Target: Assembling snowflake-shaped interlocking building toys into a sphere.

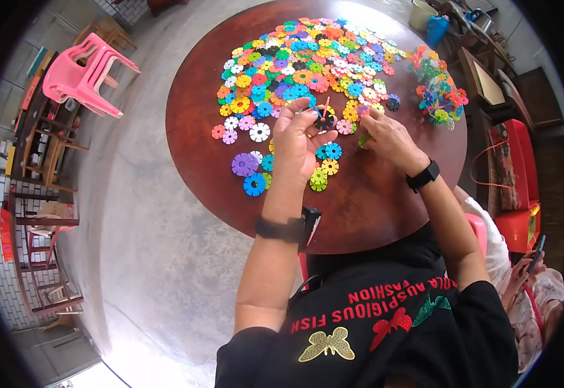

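My left hand (297, 136) is closed around a few slotted plastic flower discs joined together, with blue and orange ones (325, 111) seen edge-on above the fingers. A black disc (324, 123) shows close behind them; whether it is joined on, I cannot tell. To the right, my right hand (390, 137) is at the near edge of the disc pile, fingers curled together. A green disc (363, 140) shows by its fingertips; what they grip is hidden. Many loose discs (301, 76) in mixed colours cover the far half of the round table (372, 200).
Near the left wrist lie a large purple disc (244, 164) and a blue disc (254, 184). A cluster of joined translucent discs (440, 94) stands at the table's right. Pink plastic chairs (85, 74) are at left. A person holding a phone (536, 253) sits at lower right.
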{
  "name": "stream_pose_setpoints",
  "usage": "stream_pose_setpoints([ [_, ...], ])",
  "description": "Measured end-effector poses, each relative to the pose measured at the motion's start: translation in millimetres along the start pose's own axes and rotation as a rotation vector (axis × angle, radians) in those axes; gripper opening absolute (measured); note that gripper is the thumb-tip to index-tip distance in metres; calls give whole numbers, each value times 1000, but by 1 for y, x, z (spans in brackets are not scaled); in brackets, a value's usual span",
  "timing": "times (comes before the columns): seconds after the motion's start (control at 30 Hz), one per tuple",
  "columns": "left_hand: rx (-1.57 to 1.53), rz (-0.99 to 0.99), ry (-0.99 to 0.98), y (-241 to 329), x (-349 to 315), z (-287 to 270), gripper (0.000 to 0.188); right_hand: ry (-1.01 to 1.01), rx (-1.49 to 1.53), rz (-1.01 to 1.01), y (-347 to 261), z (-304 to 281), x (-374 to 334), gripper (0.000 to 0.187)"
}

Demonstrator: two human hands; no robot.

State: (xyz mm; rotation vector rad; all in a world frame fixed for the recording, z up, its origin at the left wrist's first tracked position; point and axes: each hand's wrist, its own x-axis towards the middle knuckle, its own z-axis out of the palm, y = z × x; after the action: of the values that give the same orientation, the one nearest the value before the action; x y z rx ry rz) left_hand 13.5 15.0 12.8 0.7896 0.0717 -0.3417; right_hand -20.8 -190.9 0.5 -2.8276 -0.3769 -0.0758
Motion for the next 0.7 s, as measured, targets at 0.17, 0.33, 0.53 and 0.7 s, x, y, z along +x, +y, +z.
stream_pose_setpoints([
  [0.17,-49,-43,-82,2,0,0,31,134,390,-30,-12,-17,-8,16],
  [0.33,-45,-30,-170,-2,0,4,30,483,494,-46,-39,-51,-16,17],
  [0.53,49,-108,-237,-4,-8,15,24,628,432,-133,-36,-50,-17,14],
  [0.7,181,-166,-258,-6,-13,18,22,559,465,-98,-38,-52,-20,12],
])
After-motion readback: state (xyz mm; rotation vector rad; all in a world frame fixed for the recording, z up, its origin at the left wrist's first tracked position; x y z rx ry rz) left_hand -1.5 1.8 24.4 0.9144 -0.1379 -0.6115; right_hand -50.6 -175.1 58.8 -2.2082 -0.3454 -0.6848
